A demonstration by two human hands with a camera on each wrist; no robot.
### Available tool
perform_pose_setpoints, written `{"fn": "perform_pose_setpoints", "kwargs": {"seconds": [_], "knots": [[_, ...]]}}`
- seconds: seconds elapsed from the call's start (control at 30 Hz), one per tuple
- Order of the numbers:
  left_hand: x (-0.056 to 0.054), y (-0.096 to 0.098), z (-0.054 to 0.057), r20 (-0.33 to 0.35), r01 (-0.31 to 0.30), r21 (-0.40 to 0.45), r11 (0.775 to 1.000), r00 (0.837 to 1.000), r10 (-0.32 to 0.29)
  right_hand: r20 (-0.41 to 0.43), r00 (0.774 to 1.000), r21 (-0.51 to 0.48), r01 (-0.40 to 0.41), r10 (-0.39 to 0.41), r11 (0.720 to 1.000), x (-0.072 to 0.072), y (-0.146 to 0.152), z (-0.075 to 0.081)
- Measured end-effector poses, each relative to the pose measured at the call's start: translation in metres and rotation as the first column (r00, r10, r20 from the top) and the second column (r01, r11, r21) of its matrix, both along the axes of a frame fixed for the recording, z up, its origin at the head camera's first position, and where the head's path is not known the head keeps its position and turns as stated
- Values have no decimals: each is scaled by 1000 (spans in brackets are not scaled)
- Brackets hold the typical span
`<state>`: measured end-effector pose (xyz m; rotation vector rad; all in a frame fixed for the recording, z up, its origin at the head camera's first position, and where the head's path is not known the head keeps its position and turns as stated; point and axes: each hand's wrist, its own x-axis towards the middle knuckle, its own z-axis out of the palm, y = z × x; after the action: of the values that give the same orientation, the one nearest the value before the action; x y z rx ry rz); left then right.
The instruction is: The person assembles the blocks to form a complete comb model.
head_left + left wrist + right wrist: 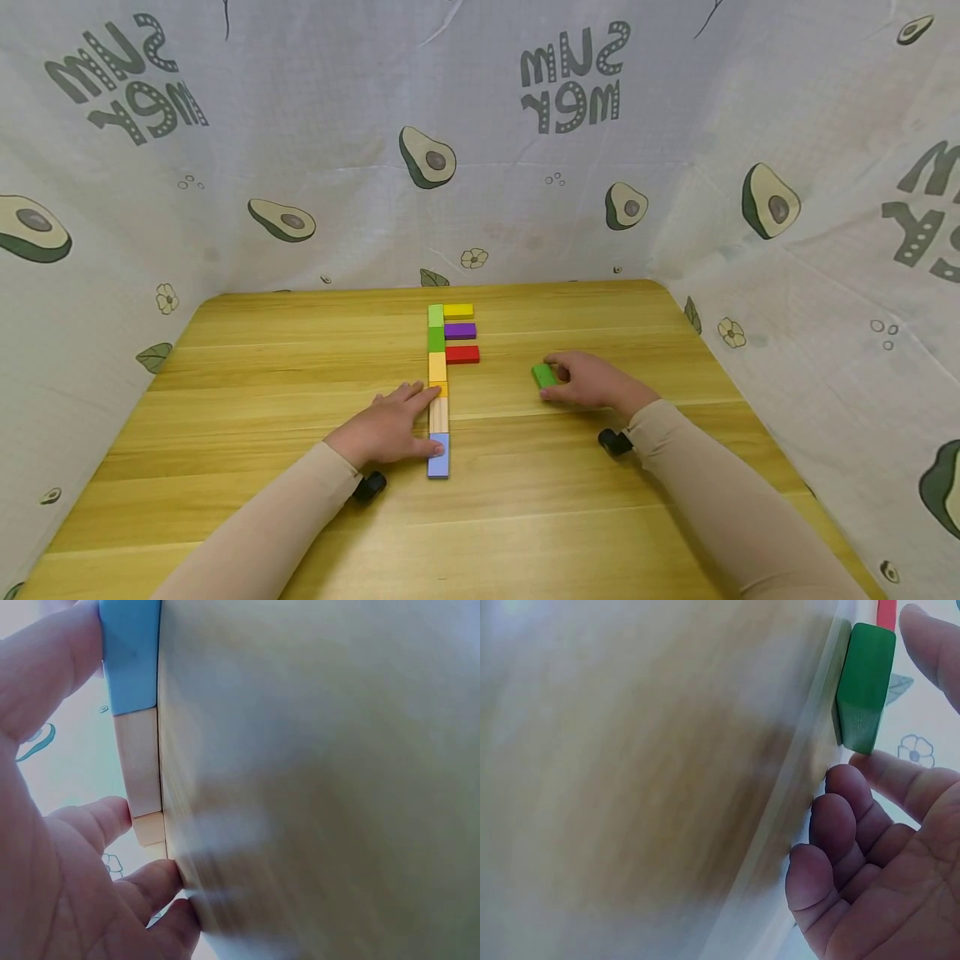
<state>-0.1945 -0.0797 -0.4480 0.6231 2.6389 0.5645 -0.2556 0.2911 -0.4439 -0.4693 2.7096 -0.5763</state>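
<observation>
A column of wooden blocks lies end to end on the table. Its near end is a blue block (438,467), followed by a natural wood block (438,415), an orange block (442,389), a pale yellow block (437,367), a green block (436,339) and a light green block (436,315). My left hand (382,425) is spread beside it, thumb on the blue block and a fingertip on the orange one. To the right, my right hand (592,383) has thumb and index finger about a separate green block (866,686), its other fingers curled.
Yellow (458,312), purple (460,331) and red (462,355) blocks stick out rightward from the column's far part. A white cloth (495,225) with avocado prints surrounds the wooden table (262,358) at the back and sides.
</observation>
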Motion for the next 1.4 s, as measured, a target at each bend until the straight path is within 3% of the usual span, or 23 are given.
{"fn": "perform_pose_setpoints", "kwargs": {"seconds": [1.4], "knots": [[2,0,3,-11,6,-1,1000,1000,-6,0,1000,-30,-13,13,999,3,1,2]]}}
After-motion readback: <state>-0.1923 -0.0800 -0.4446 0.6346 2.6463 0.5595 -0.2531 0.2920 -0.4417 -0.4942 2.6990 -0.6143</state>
